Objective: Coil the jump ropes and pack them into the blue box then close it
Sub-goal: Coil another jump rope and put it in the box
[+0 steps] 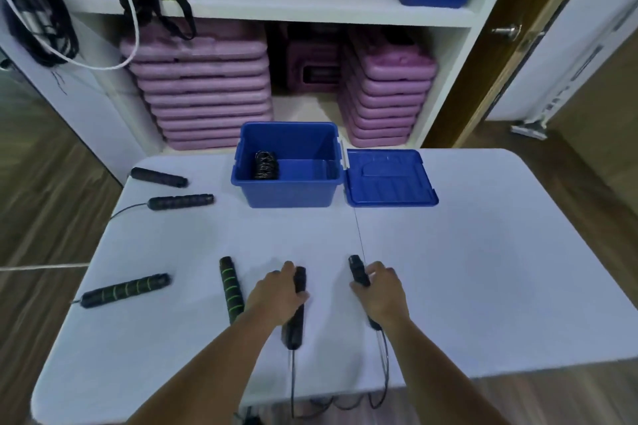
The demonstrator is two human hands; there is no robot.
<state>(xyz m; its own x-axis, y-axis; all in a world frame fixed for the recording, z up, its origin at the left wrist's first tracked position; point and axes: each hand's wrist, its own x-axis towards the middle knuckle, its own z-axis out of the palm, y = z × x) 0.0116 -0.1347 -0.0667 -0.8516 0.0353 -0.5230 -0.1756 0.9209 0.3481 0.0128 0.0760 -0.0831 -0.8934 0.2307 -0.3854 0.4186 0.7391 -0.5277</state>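
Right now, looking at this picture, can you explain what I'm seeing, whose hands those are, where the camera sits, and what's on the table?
There is no machine here. A person is working with bare hands, and the single picture comes from a camera worn on their head, looking forward and down.

The left hand has its grip round a black handle. The right hand grips a second black handle. Thin cords run from both handles off the near edge of the white table.

Farther back stands an open blue box with one coiled rope inside. Its lid lies flat beside it on the right. On the left of the table lie green-striped handles and plain black handles. Behind is a shelf with stacked purple items.
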